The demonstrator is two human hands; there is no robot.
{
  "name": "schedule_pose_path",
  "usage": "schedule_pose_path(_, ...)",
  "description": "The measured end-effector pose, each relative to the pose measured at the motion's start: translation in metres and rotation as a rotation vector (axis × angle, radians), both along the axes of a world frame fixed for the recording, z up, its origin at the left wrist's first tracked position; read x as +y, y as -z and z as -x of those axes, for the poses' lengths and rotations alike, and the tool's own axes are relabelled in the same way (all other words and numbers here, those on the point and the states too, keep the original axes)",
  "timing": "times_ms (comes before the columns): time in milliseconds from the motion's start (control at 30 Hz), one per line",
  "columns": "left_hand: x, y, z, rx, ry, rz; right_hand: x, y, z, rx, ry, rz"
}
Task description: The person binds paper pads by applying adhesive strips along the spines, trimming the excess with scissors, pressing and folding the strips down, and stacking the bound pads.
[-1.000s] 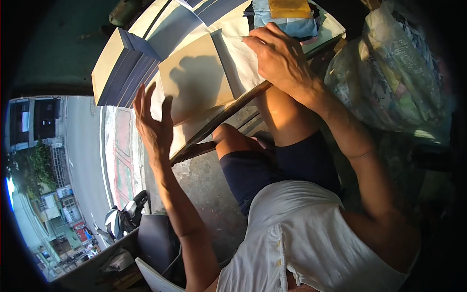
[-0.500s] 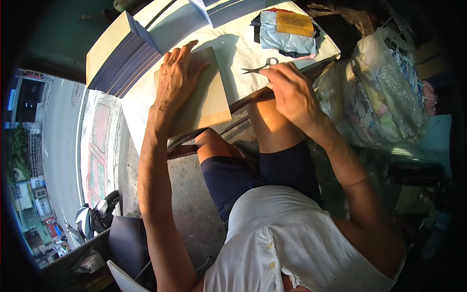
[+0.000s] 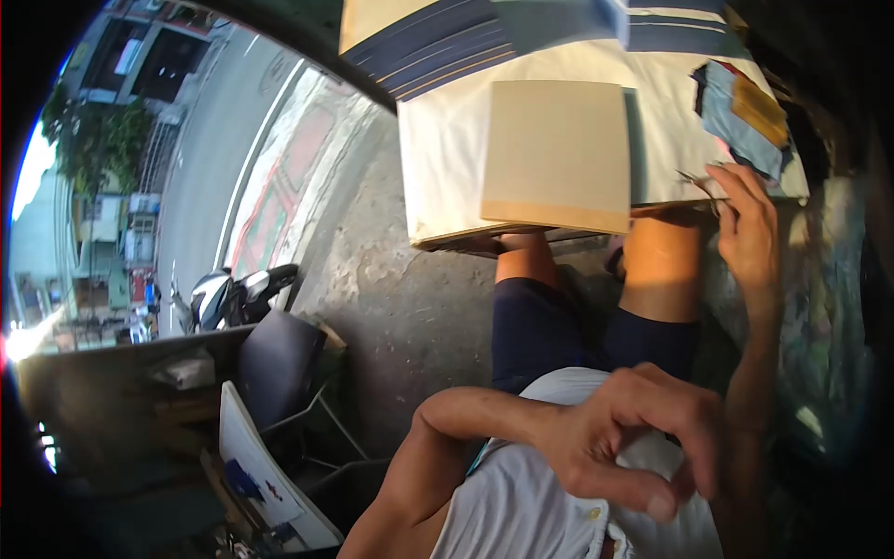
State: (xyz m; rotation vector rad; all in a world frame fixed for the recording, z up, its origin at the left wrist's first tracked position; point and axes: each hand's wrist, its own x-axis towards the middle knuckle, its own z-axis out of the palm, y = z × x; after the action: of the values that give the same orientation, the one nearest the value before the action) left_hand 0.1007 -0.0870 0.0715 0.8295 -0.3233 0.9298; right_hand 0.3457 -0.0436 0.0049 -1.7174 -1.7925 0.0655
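My left hand (image 3: 643, 433) is raised before my chest, fingers loosely curled and a gap between thumb and forefinger; nothing shows in it. At the table's right front edge, my right hand (image 3: 748, 219) holds small metal scissors (image 3: 694, 178), their points facing left. A flat beige board or book (image 3: 559, 154), with a tan strip along its near edge, lies on the white-covered table (image 3: 442, 158) and reaches slightly past the front edge. Beyond my right hand sits a pile of folded cloths (image 3: 731, 116) with a yellow-brown block (image 3: 761, 110) on top.
Stacks of thick dark-blue-edged books or boards (image 3: 438, 51) line the far side of the table. My legs are beneath its front edge. A clear plastic bag (image 3: 801, 279) stands at right. On the left are a dark chair (image 3: 279, 359), a motorcycle (image 3: 223, 296) and the street.
My left hand has come off the board and back to my chest. My right hand keeps the scissors near the table's edge. The view has turned left, so the table appears farther right.
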Motion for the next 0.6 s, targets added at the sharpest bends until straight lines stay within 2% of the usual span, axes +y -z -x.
schedule_pose_path(67, -0.002, -0.022, 0.000, -0.033, 0.012, 0.053, 0.000, 0.008, -0.003, -0.044, -0.006, 0.035)
schedule_pose_path(133, 0.003, -0.038, 0.000, -0.106, 0.159, -0.086, 0.002, 0.023, -0.009, -0.031, 0.044, 0.033)
schedule_pose_path(167, 0.003, -0.044, 0.000, -0.101, 0.149, -0.088, 0.004, 0.026, -0.011, -0.027, 0.034, 0.031)
schedule_pose_path(233, 0.001, -0.052, -0.002, -0.188, 0.099, -0.065, 0.001, 0.026, -0.015, -0.260, -0.072, -0.168)
schedule_pose_path(267, 0.000, -0.054, -0.002, -0.186, 0.099, -0.053, -0.002, 0.028, -0.015, -0.258, -0.073, -0.155)
schedule_pose_path(333, -0.001, -0.056, -0.001, -0.145, 0.175, 0.012, -0.007, 0.030, -0.010, -0.138, -0.039, -0.193)
schedule_pose_path(400, -0.001, -0.058, -0.002, -0.150, 0.195, 0.063, -0.014, 0.033, -0.009, -0.142, -0.041, -0.182)
schedule_pose_path(467, 0.000, -0.056, -0.006, -0.159, 0.223, 0.113, -0.021, 0.038, 0.002, 0.128, 0.025, -0.172)
schedule_pose_path(600, 0.007, -0.052, -0.016, -0.149, 0.295, 0.064, -0.032, 0.050, 0.027, 0.297, 0.002, -0.155)
